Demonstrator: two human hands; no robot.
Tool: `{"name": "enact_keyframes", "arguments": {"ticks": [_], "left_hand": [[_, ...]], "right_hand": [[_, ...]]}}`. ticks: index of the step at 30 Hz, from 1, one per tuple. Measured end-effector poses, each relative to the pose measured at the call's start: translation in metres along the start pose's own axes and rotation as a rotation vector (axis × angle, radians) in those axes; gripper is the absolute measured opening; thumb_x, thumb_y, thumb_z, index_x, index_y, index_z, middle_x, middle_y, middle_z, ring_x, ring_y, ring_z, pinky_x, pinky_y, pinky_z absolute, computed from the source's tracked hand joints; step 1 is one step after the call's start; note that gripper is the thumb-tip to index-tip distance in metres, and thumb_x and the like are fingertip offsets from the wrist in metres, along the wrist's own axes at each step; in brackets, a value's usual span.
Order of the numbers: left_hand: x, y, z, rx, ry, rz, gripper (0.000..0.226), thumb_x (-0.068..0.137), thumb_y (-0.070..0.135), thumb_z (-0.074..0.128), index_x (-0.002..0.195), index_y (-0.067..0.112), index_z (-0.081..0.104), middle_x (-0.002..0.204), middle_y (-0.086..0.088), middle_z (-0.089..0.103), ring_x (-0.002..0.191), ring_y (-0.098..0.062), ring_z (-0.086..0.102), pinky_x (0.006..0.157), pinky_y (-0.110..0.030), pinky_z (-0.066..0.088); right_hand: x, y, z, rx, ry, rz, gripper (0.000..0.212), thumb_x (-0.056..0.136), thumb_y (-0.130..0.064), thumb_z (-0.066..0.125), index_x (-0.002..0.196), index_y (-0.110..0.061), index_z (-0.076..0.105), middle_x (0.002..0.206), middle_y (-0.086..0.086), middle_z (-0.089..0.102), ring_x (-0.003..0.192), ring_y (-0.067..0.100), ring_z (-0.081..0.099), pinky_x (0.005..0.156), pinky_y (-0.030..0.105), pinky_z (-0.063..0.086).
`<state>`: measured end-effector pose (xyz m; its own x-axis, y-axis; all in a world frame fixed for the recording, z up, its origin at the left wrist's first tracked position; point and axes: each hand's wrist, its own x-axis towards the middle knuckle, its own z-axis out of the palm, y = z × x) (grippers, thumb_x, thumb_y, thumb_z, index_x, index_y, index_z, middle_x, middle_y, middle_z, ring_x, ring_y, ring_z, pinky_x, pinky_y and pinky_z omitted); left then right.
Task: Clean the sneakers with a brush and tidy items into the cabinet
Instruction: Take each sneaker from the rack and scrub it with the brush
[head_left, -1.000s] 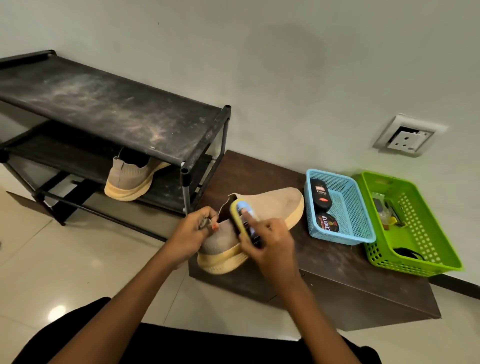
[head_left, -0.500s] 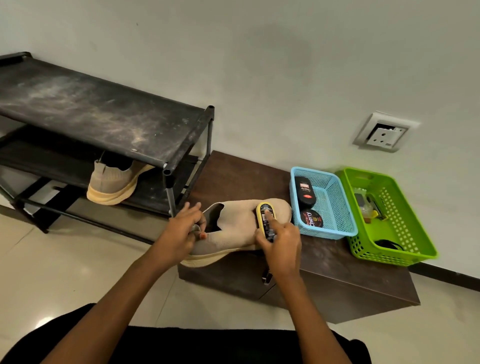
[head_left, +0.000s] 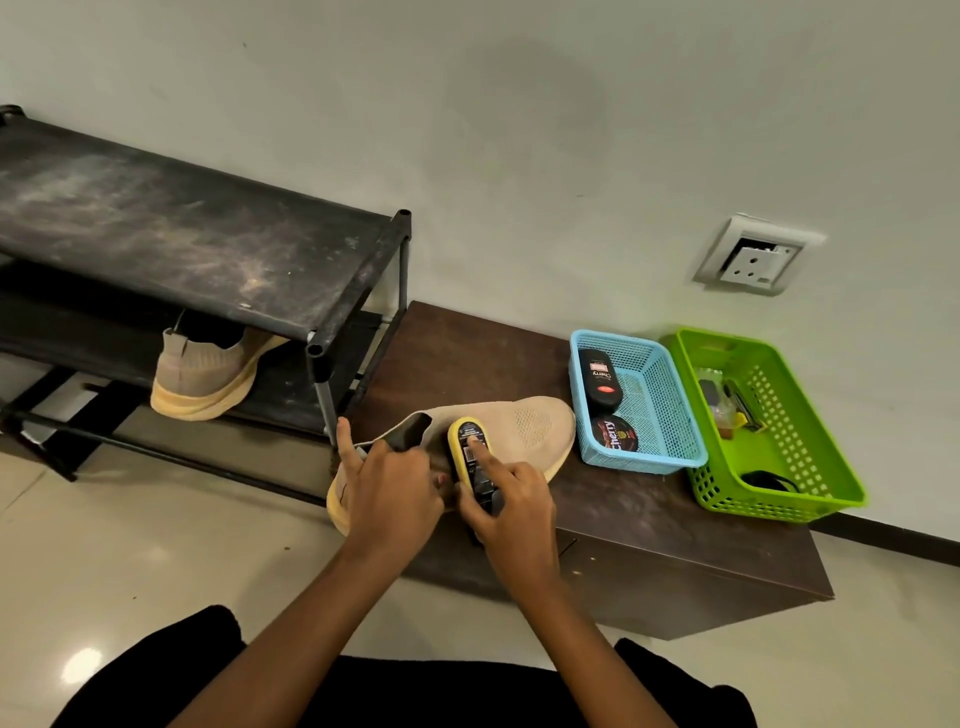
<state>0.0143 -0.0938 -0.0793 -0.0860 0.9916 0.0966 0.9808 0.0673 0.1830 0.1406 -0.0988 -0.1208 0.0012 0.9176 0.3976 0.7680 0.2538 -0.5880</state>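
Note:
A beige knit sneaker (head_left: 524, 426) with a yellow sole lies on the low brown cabinet (head_left: 649, 519), toe toward the baskets. My left hand (head_left: 387, 493) holds its heel end, with the thumb raised. My right hand (head_left: 511, 506) grips a yellow-backed brush (head_left: 467, 452) with a black label, pressed on the sneaker's upper, index finger along its back. The second beige sneaker (head_left: 200, 374) sits on the lower shelf of the black shoe rack (head_left: 208, 249).
A blue basket (head_left: 665, 395) holds a black polish bottle (head_left: 600, 382) and a round polish tin (head_left: 614, 434). Beside it stands a green basket (head_left: 795, 467) with small items. A wall socket (head_left: 753, 257) is above. Glossy floor tiles lie at the left.
The brush has slid back from the toe toward the sneaker's opening. My left hand has shifted over the heel and its thumb has lifted. The camera view has moved slightly.

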Motion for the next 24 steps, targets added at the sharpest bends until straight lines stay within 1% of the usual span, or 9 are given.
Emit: {"name": "enact_keyframes", "arguments": {"ticks": [3, 5, 7, 9, 11, 14, 17, 19, 24], "left_hand": [[0.002, 0.001, -0.002, -0.027, -0.039, -0.054, 0.024, 0.090, 0.044, 0.051, 0.092, 0.027, 0.067, 0.090, 0.009, 0.066, 0.109, -0.012, 0.053, 0.113, -0.049, -0.005], [0.005, 0.001, -0.002, -0.151, -0.036, -0.086, 0.018, 0.090, 0.036, 0.055, 0.101, 0.030, 0.067, 0.098, 0.009, 0.067, 0.114, -0.012, 0.051, 0.114, -0.050, 0.000], [0.004, 0.000, 0.000, -0.315, 0.023, -0.085, 0.023, 0.087, 0.024, 0.062, 0.109, 0.032, 0.067, 0.099, 0.010, 0.070, 0.119, -0.010, 0.050, 0.115, -0.047, 0.000], [0.000, -0.003, 0.003, -0.413, 0.115, -0.036, 0.033, 0.081, 0.013, 0.070, 0.108, 0.031, 0.068, 0.090, 0.010, 0.072, 0.117, -0.010, 0.054, 0.114, -0.046, 0.001], [-0.003, -0.007, 0.007, -0.456, 0.178, 0.022, 0.041, 0.077, 0.007, 0.073, 0.109, 0.031, 0.067, 0.081, 0.012, 0.073, 0.106, -0.011, 0.062, 0.113, -0.046, 0.004], [-0.005, -0.012, 0.009, -0.521, 0.192, 0.057, 0.042, 0.078, 0.011, 0.072, 0.113, 0.032, 0.060, 0.082, 0.017, 0.071, 0.101, -0.007, 0.063, 0.113, -0.042, 0.000], [-0.006, -0.011, 0.009, -0.562, 0.204, 0.014, 0.035, 0.081, 0.019, 0.071, 0.110, 0.023, 0.053, 0.093, 0.010, 0.072, 0.107, -0.016, 0.061, 0.113, -0.036, -0.003], [-0.003, -0.008, 0.009, -0.572, 0.186, -0.037, 0.039, 0.080, 0.026, 0.072, 0.111, 0.024, 0.049, 0.100, 0.008, 0.071, 0.108, -0.019, 0.061, 0.113, -0.034, -0.001], [0.004, 0.004, 0.001, -0.566, 0.185, -0.054, 0.049, 0.077, 0.030, 0.075, 0.119, 0.028, 0.052, 0.102, 0.007, 0.072, 0.098, -0.013, 0.065, 0.114, -0.033, -0.007]], "right_hand": [[0.006, 0.010, -0.006, 0.012, 0.026, 0.009, 0.050, 0.077, -0.042, 0.056, 0.123, -0.025, 0.062, 0.069, -0.002, 0.050, 0.069, -0.003, 0.032, 0.067, 0.009, 0.028], [0.010, 0.014, -0.016, 0.034, 0.037, 0.064, 0.048, 0.079, -0.041, 0.062, 0.125, -0.030, 0.060, 0.070, -0.003, 0.051, 0.067, 0.003, 0.038, 0.065, 0.008, 0.030], [0.013, 0.016, -0.024, 0.065, 0.048, 0.115, 0.049, 0.079, -0.034, 0.070, 0.127, -0.033, 0.057, 0.070, -0.005, 0.049, 0.065, 0.004, 0.040, 0.064, 0.008, 0.033], [0.015, 0.017, -0.030, 0.132, 0.085, 0.165, 0.049, 0.078, -0.031, 0.073, 0.125, -0.034, 0.058, 0.070, -0.004, 0.051, 0.065, 0.008, 0.044, 0.066, 0.017, 0.041], [0.016, 0.018, -0.031, 0.219, 0.093, 0.235, 0.048, 0.077, -0.036, 0.071, 0.124, -0.035, 0.059, 0.074, -0.003, 0.059, 0.063, 0.011, 0.050, 0.065, 0.029, 0.050], [0.017, 0.021, -0.027, 0.295, 0.081, 0.302, 0.048, 0.077, -0.038, 0.071, 0.124, -0.036, 0.059, 0.084, 0.000, 0.069, 0.062, 0.013, 0.056, 0.066, 0.035, 0.056], [0.018, 0.020, -0.026, 0.331, 0.071, 0.315, 0.049, 0.077, -0.034, 0.072, 0.124, -0.033, 0.059, 0.091, -0.001, 0.070, 0.067, 0.010, 0.061, 0.068, 0.032, 0.057], [0.018, 0.019, -0.026, 0.325, 0.074, 0.299, 0.049, 0.077, -0.032, 0.073, 0.124, -0.032, 0.059, 0.089, -0.001, 0.070, 0.065, 0.005, 0.059, 0.065, 0.025, 0.054], [0.015, 0.012, -0.028, 0.310, 0.055, 0.256, 0.047, 0.078, -0.026, 0.074, 0.123, -0.028, 0.061, 0.074, -0.005, 0.066, 0.052, 0.003, 0.050, 0.055, 0.008, 0.040]]}}
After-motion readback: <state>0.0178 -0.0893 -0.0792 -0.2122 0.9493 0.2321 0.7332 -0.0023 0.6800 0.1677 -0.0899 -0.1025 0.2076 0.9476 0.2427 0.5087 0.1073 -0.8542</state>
